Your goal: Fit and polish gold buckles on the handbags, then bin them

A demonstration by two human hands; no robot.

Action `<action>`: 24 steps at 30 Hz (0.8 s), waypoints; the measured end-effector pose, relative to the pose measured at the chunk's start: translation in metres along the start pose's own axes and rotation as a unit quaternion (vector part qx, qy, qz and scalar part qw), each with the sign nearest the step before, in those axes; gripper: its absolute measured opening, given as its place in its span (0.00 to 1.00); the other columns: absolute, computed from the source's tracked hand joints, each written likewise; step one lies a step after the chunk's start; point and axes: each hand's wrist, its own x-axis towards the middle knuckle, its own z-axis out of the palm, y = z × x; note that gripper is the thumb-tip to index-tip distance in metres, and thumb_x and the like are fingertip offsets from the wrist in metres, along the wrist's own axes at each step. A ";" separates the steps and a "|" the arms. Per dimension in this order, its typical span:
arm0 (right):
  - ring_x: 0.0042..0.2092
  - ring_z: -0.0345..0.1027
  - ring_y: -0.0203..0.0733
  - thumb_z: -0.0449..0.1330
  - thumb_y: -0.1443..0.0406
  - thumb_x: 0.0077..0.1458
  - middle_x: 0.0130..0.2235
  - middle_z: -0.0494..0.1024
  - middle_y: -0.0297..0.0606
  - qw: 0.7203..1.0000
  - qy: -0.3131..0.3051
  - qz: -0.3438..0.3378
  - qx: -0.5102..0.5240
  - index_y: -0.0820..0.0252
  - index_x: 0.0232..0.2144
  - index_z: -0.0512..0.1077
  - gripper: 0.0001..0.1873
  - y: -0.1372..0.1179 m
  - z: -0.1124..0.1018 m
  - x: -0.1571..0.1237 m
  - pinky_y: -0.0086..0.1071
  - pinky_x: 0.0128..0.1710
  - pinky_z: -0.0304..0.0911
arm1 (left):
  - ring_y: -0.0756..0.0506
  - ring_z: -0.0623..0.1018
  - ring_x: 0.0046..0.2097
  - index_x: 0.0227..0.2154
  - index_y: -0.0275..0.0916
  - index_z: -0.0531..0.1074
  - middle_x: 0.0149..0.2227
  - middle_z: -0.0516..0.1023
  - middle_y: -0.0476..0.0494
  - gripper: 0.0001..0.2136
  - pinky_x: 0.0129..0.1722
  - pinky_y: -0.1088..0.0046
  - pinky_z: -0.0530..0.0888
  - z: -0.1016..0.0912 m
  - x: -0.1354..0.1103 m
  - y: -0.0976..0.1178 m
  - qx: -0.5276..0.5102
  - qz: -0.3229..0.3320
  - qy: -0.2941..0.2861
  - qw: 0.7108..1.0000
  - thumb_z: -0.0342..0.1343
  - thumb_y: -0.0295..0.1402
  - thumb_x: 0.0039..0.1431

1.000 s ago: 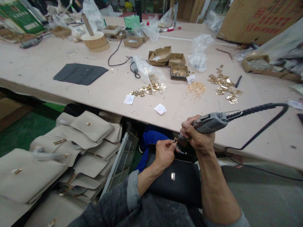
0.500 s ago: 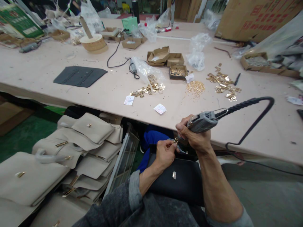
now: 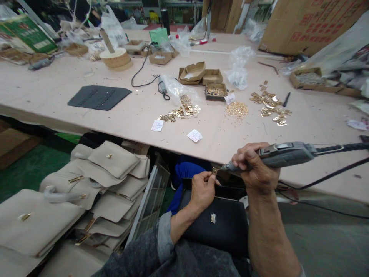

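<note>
Between thumb and fingers, my left hand (image 3: 203,188) pinches a small gold metal plate (image 3: 215,171). My right hand (image 3: 256,169) is wrapped round a grey electric screwdriver (image 3: 288,154) with a black cord; it lies nearly level, its tip pointing left at the gold plate. Whether the tip touches the plate I cannot tell. On my lap, under both hands, lies a black bag (image 3: 215,225) with a small shiny metal fitting (image 3: 213,218) on its front.
Beige bags (image 3: 112,161) are stacked at the left beside a grey crate (image 3: 148,196). On the worktable (image 3: 129,132) lie gold plates (image 3: 184,109), small gold pieces (image 3: 236,110), a black panel (image 3: 99,97) and cardboard boxes (image 3: 212,77). The screwdriver's cord (image 3: 343,148) runs off right.
My right hand has moved right and turned the screwdriver from steeply tilted to nearly level, its tip now toward the gold plate. The left hand has stayed nearly in place, turning the plate slightly.
</note>
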 end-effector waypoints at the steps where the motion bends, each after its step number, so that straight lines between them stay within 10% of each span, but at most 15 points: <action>1: 0.20 0.61 0.31 0.70 0.64 0.57 0.25 0.72 0.30 1.000 0.003 -0.003 0.012 0.58 0.31 0.72 0.10 -0.001 0.000 0.001 0.31 0.23 0.63 | 0.50 0.73 0.23 0.28 0.36 0.79 0.25 0.79 0.46 0.14 0.25 0.76 0.65 0.000 -0.001 0.001 0.028 0.036 0.010 0.999 0.55 0.37 0.66; 10: 0.22 0.60 0.30 0.68 0.65 0.58 0.27 0.71 0.31 0.998 0.036 0.006 0.056 0.59 0.29 0.69 0.10 -0.002 -0.007 0.001 0.30 0.24 0.61 | 0.47 0.74 0.26 0.33 0.39 0.76 0.27 0.77 0.46 0.07 0.28 0.73 0.62 0.008 -0.006 0.003 0.226 0.174 0.076 0.955 0.54 0.30 0.66; 24: 0.21 0.61 0.30 0.70 0.64 0.57 0.26 0.72 0.30 0.999 0.023 0.003 0.027 0.59 0.31 0.69 0.12 0.008 -0.003 -0.002 0.31 0.24 0.63 | 0.45 0.74 0.28 0.29 0.41 0.67 0.26 0.74 0.46 0.09 0.30 0.71 0.64 0.010 -0.006 0.007 0.281 0.214 0.068 0.933 0.51 0.25 0.65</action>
